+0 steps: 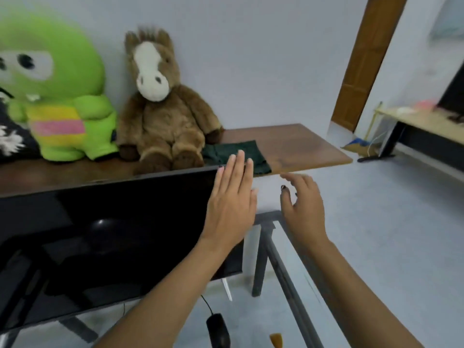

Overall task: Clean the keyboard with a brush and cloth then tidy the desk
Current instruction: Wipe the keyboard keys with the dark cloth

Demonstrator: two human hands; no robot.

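You are holding both hands up over the right end of the glass desk (pixel 288 270), and neither is holding anything. Your left hand (pixel 232 197) is reaching forward with its fingers straight and pressed together, the fingertips overlapping the top right corner of the dark monitor (pixel 113 234) in this view. Your right hand (pixel 302 204) is hovering just beside it, fingers loosely curled and slightly spread, blurred at the tips.

The dark green cloth (pixel 236 156) is lying folded on the wooden shelf (pixel 301 144) behind the monitor, near the shelf's front edge and just beside the brown plush horse (pixel 160 106). A green plush toy (pixel 57 91) is sitting further left along the shelf. A black mouse (pixel 218 329) is resting on the glass at the desk's near edge, with a brown brush-like tip (pixel 276 339) peeking in beside it. The keyboard is out of view.
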